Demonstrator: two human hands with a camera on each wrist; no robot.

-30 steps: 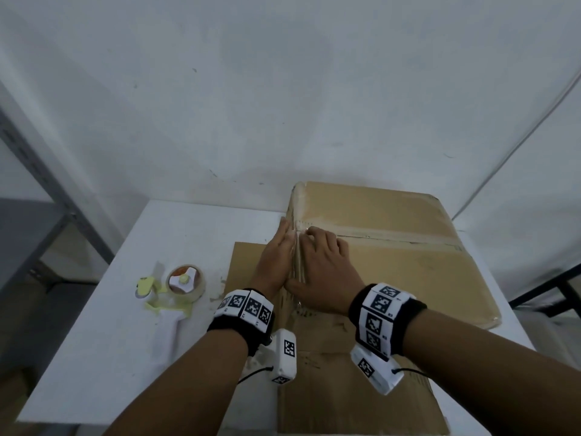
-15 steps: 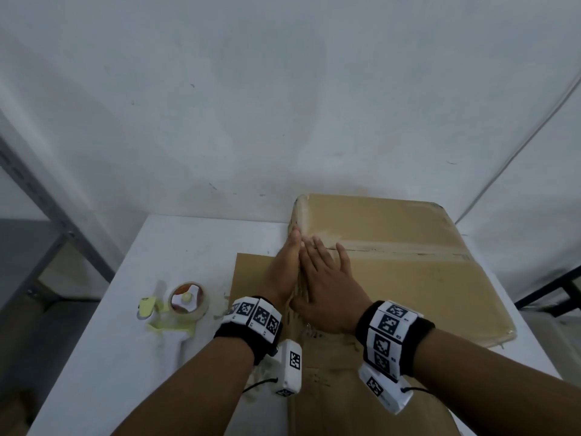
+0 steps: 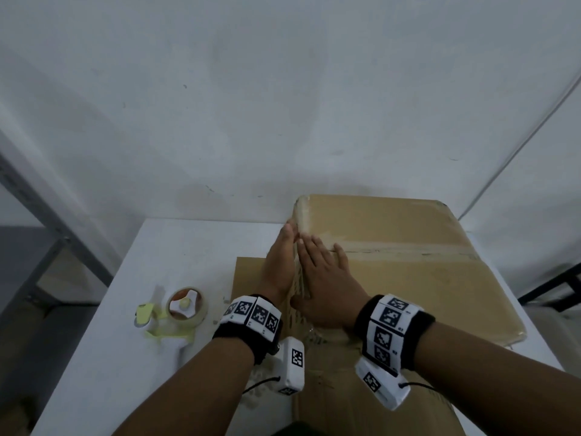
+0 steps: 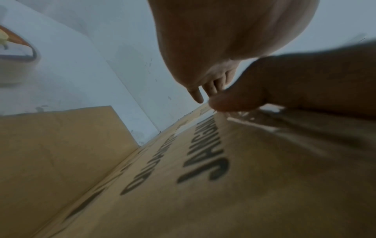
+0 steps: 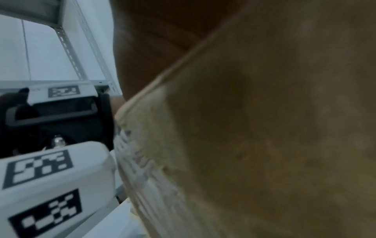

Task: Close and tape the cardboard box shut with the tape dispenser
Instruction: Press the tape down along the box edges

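Note:
A closed brown cardboard box (image 3: pixel 408 278) with clear tape along its top seam stands on the white table (image 3: pixel 176 253). My left hand (image 3: pixel 279 262) lies flat with straight fingers against the box's left side (image 4: pixel 203 185), just below the top edge. My right hand (image 3: pixel 323 278) lies flat on the top at that same left edge, fingers spread and straight. The tape dispenser (image 3: pixel 176 316), white-handled with a yellow-green frame and a brownish roll, lies on the table left of my left wrist. The right wrist view is blurred: cardboard (image 5: pixel 264 128) fills it.
A flat cardboard sheet (image 3: pixel 248 275) lies on the table beside the box. A white wall rises close behind the table. Grey metal shelving (image 3: pixel 47 215) stands at the far left, a dark frame (image 3: pixel 559 287) at the right.
Both hands have slid away from me along the box's left top edge. The right hand's fingers went from curled to straight and spread.

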